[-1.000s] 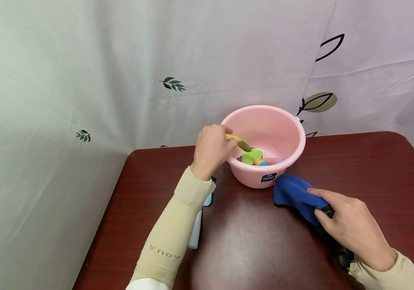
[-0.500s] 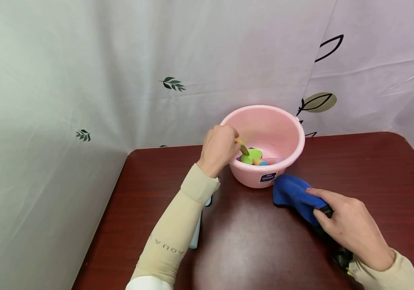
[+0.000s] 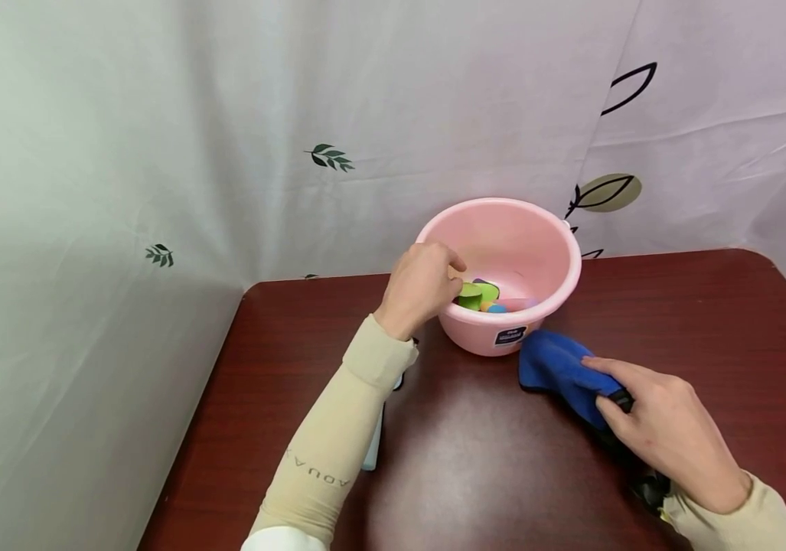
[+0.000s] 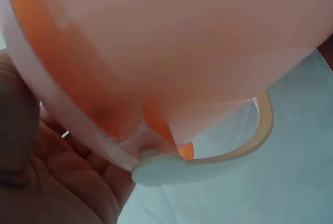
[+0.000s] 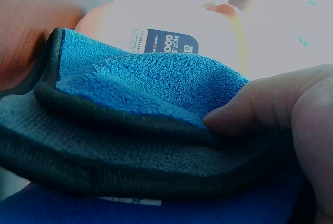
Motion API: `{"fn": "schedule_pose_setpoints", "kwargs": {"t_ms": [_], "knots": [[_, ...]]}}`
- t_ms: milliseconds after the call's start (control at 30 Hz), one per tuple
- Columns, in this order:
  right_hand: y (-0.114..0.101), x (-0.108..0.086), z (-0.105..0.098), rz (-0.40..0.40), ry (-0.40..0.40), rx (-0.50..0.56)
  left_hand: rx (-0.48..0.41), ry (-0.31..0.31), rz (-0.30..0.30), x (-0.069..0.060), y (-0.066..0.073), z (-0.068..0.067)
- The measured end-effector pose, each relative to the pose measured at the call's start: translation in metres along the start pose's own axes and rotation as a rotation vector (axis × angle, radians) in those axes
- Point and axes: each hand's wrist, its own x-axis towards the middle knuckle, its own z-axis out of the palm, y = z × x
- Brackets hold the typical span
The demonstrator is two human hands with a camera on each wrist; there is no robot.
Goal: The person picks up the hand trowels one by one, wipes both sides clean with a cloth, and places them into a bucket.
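Observation:
A pink basin [image 3: 489, 337] stands at the back of the table. My left hand [image 3: 420, 287] reaches over its left rim, thumb and forefinger apart, near a green scoop-shaped toy [image 3: 470, 297] inside. In the left wrist view, the left hand's palm [image 4: 73, 177] shows beside the basin rim, next to a pale loop handle [image 4: 218, 166]. Nothing is seen between the fingers, though the rim hides part of them. My right hand [image 3: 671, 428] holds a folded blue cloth [image 3: 558, 371] with dark edging, close to the basin's front. Its thumb [image 5: 234, 112] presses on the cloth.
Other colourful pieces lie in the basin, among them a blue-tipped one [image 3: 496, 308] and a pink one [image 3: 520, 304]. A tool with a light blue handle [image 3: 371, 448] lies partly under my left forearm. A patterned white curtain [image 3: 365, 207] hangs behind the table [image 3: 269, 344].
My left hand has moved right and slightly down at the basin rim. The yellow-handled toy it held has left its fingers and lies among the green pieces. The right hand stays put.

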Motion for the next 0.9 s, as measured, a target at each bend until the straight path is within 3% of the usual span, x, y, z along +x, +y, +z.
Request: {"fn": "schedule_pose_setpoints", "kwargs": {"t_ms": [133, 267, 400, 500, 633, 900], "knots": [[-0.001, 0.000, 0.000, -0.003, -0.001, -0.002, -0.103, 0.048, 0.056, -0.007, -0.005, -0.004], [-0.002, 0.000, -0.001, 0.001, -0.008, -0.001, -0.207, 0.198, 0.132, -0.014, -0.015, -0.010], [-0.003, 0.000, 0.000, -0.001, -0.002, 0.003, -0.271, 0.326, 0.138, -0.024, -0.032, -0.014], [-0.002, 0.000, 0.000, -0.003, -0.001, 0.006, -0.298, 0.375, 0.090, -0.035, -0.046, -0.017], [-0.002, 0.000, 0.001, -0.002, -0.002, 0.008, -0.301, 0.373, -0.015, -0.053, -0.063, -0.019], [0.000, 0.001, 0.001, -0.017, 0.009, 0.005, -0.300, 0.214, -0.275, -0.100, -0.094, -0.008]]}}
